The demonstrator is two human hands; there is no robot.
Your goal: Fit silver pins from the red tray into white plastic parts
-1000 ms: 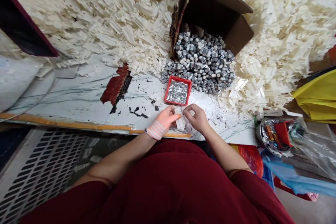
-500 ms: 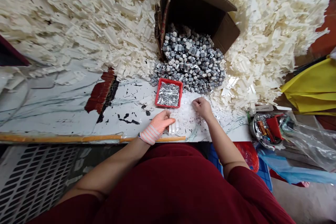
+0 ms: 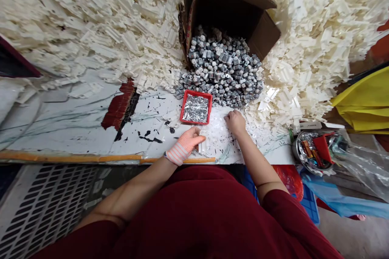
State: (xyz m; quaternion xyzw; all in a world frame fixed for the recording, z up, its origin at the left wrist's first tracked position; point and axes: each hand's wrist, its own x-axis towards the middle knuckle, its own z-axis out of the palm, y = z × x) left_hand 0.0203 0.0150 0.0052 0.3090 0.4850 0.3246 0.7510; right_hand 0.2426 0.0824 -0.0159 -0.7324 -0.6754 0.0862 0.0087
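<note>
We've got cream-white plastic strips (image 3: 202,147) just beside the peach-gloved left hand (image 3: 187,143); loose cream plastic bits (image 3: 216,131) lie touching the bare right hand (image 3: 235,123).

Bright, even, diffuse light with no visible source and only soft shadows; around the red tray (image 3: 196,92) everything looks sharp, while wide-angle distortion bends the view toward the frame edges

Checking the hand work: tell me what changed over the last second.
The right hand has moved forward and rightward, away from the left hand, and no longer touches the white plastic piece. The left hand stays at that piece. The red tray and cardboard box stayed put.
</note>
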